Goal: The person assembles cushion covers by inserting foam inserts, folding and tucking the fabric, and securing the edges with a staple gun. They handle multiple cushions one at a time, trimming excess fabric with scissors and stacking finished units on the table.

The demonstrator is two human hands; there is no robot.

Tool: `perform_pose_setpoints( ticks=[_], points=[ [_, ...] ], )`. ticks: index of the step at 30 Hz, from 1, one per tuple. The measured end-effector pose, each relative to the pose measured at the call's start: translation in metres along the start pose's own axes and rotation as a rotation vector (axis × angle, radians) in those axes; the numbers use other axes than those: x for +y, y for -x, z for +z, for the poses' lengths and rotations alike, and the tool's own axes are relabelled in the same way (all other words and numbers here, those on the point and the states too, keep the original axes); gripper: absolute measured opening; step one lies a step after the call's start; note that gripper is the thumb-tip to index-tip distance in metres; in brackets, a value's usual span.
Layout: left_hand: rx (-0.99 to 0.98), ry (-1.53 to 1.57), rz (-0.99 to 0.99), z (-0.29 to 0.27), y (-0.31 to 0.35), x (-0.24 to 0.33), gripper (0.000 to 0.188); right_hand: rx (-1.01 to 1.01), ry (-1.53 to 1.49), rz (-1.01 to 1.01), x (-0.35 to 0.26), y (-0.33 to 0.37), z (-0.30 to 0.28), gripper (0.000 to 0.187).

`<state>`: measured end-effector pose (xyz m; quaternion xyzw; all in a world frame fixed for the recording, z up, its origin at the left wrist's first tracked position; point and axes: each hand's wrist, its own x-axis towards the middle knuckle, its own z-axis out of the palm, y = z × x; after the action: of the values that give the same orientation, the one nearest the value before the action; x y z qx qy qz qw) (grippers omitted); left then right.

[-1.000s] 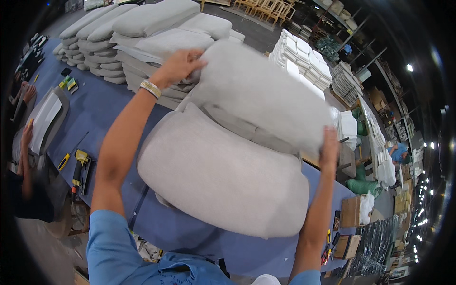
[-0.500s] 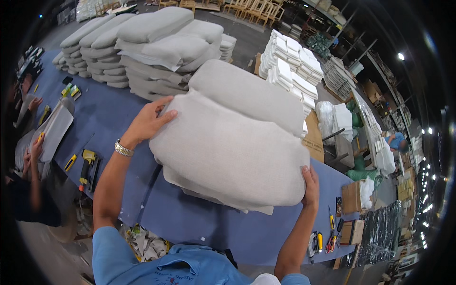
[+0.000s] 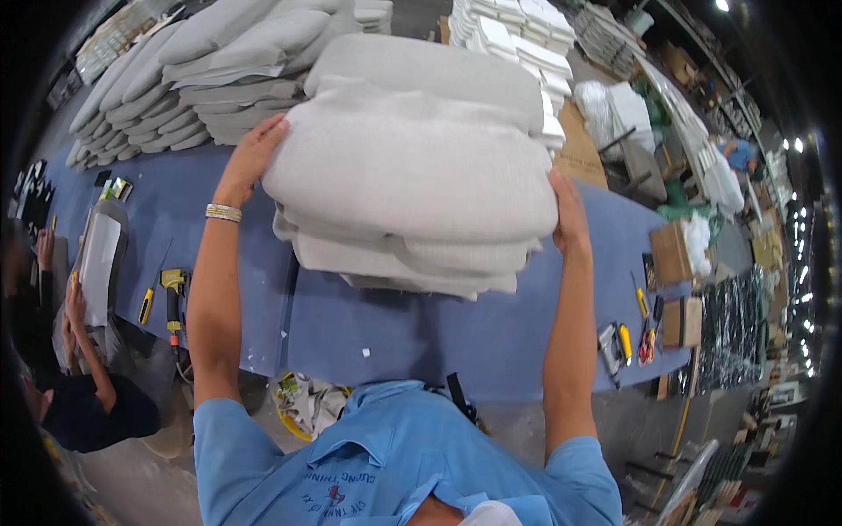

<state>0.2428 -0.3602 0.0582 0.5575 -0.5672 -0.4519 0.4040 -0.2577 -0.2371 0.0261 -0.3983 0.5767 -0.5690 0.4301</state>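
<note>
A light grey fabric-covered cushion [image 3: 408, 167] lies on top of a stack of like pieces on the blue table [image 3: 368, 329]. Behind its front part rises a second padded grey piece [image 3: 430, 74]. My left hand [image 3: 254, 158] holds the cushion's left side, fingers along its edge. At the opposite side my right hand [image 3: 568, 210] presses against the edge, its fingers partly hidden by the cushion. Beneath it, fabric edges of the lower pieces [image 3: 412, 259] stick out toward me.
Piled grey cushions [image 3: 237, 96] stand at the far left, white stacks [image 3: 517, 44] behind. A yellow nail gun [image 3: 174, 294] lies left. Scissors [image 3: 647, 346], a stapler [image 3: 609, 352] and a yellow-handled cutter [image 3: 624, 342] lie right. A co-worker [image 3: 101, 403] works at the left edge.
The cushion has levelled out over the stack, and more of the layers below now show. Both hands have moved farther from my body along with it; my view has shifted too.
</note>
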Motion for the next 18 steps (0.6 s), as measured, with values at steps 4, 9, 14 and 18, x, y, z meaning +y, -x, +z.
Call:
perform_pose_setpoints(
  ticks=[4, 9, 14, 18],
  points=[
    [0.016, 0.054, 0.033, -0.005, 0.02, 0.0, 0.055, 0.028, -0.092, -0.013, -0.013, 0.022, 0.009, 0.054],
    [0.143, -0.031, 0.153, 0.012, 0.029, -0.013, 0.055, 0.041, -0.076, -0.1, -0.001, 0.036, 0.003, 0.056],
    [0.203, -0.1, 0.204, 0.014, 0.035, -0.02, 0.056, 0.044, -0.05, -0.051, 0.007, 0.04, 0.004, 0.053],
    [0.214, -0.042, 0.125, 0.016, 0.032, -0.014, 0.057, -0.028, 0.051, 0.159, -0.02, 0.029, 0.012, 0.056]
  ],
)
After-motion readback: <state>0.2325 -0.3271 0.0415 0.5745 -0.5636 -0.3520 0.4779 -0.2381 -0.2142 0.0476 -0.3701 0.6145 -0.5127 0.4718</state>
